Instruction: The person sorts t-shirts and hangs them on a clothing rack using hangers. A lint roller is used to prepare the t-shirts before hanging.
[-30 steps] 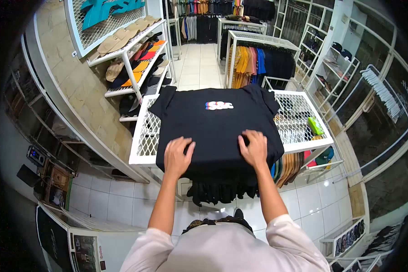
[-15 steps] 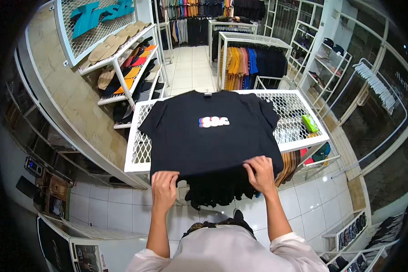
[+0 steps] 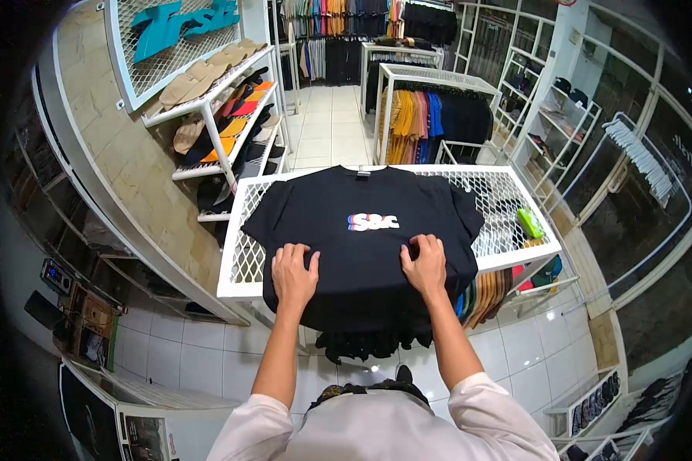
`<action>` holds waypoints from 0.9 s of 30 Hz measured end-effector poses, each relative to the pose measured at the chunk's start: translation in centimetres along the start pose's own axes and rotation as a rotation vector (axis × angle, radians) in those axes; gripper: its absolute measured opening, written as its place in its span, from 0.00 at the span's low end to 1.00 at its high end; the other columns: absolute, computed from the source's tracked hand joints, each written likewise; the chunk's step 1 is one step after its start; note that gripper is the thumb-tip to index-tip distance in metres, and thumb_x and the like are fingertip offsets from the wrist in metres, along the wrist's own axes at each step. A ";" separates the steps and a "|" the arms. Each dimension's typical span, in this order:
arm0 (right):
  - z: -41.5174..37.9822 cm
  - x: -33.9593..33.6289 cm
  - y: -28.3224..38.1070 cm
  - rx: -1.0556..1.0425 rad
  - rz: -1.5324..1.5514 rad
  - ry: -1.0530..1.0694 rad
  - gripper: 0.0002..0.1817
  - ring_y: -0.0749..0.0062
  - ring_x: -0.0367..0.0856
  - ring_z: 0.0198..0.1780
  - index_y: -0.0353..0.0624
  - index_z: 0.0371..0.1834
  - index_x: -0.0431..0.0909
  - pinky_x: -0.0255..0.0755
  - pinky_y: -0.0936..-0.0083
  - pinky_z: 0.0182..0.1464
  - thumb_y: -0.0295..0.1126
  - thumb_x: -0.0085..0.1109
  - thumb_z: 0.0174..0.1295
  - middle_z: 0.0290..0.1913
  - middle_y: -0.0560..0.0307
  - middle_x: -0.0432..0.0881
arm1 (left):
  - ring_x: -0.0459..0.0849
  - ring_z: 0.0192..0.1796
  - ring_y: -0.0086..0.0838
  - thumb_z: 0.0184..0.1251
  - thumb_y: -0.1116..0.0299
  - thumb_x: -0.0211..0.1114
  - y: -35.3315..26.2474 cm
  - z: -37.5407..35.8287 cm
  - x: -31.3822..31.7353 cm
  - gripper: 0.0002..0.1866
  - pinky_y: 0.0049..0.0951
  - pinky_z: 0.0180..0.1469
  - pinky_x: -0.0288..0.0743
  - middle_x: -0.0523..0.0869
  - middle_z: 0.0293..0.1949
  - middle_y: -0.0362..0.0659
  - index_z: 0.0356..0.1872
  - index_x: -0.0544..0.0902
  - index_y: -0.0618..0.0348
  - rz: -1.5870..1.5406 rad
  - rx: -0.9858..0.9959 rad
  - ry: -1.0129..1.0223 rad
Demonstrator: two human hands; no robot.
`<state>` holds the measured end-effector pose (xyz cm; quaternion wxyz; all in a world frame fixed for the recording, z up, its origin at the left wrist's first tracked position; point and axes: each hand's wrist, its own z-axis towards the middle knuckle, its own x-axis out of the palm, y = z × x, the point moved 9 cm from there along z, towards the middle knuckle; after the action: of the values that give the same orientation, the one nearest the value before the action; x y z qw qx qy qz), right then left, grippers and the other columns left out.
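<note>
A black T-shirt [image 3: 346,253] with a small white, colour-edged print on its chest lies front up on a white mesh-topped table [image 3: 242,290]. Its collar points away from me, and its lower part hangs over the near edge. My left hand [image 3: 294,275] rests on the left side of the shirt, thumb apart from the fingers. On the right side, below the print, my right hand [image 3: 425,265] touches the cloth with bent fingers and the thumb apart. Neither hand shows a fold of cloth gripped in it.
A bright green packet [image 3: 530,223] lies at the table's right end. Clothes hang beneath the table, with brown garments [image 3: 490,296] at the right. A cap shelf [image 3: 219,146] stands at the left, a clothes rack [image 3: 438,81] behind, and a rail of white hangers [image 3: 642,157] at the right.
Both hands have let go of the bottom hem and moved forward and inward onto the shirt. The hem now drops over the table's near edge. The view has shifted slightly.
</note>
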<state>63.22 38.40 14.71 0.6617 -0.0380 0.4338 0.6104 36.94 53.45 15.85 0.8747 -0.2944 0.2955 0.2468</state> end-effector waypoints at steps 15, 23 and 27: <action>6.1 4.5 2.4 -0.047 0.064 0.195 0.12 0.44 0.84 0.46 0.40 0.43 0.88 0.78 0.55 0.53 0.36 0.68 0.63 0.42 0.44 0.88 | 0.69 0.77 0.50 0.77 0.54 0.62 0.8 -0.5 2.6 0.26 0.55 0.81 0.56 0.76 0.73 0.55 0.68 0.82 0.57 -0.030 -0.049 0.309; 18.3 16.8 2.5 -0.144 0.000 0.133 0.13 0.45 0.86 0.49 0.42 0.39 0.89 0.79 0.54 0.54 0.41 0.68 0.61 0.40 0.43 0.88 | 0.72 0.76 0.51 0.73 0.56 0.68 0.6 0.0 1.7 0.25 0.54 0.80 0.58 0.77 0.72 0.55 0.66 0.83 0.59 -0.077 -0.086 0.301; 19.5 20.5 2.3 -0.128 -0.093 0.376 0.17 0.45 0.87 0.46 0.45 0.44 0.88 0.81 0.54 0.51 0.45 0.70 0.61 0.39 0.44 0.88 | 0.73 0.75 0.50 0.71 0.59 0.71 0.7 0.2 1.8 0.24 0.55 0.79 0.58 0.79 0.71 0.53 0.64 0.85 0.58 -0.084 -0.131 0.336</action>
<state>69.08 66.13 15.19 0.5928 -0.2134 0.5077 0.5876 37.87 54.58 14.55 0.8014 -0.4002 0.4082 0.1761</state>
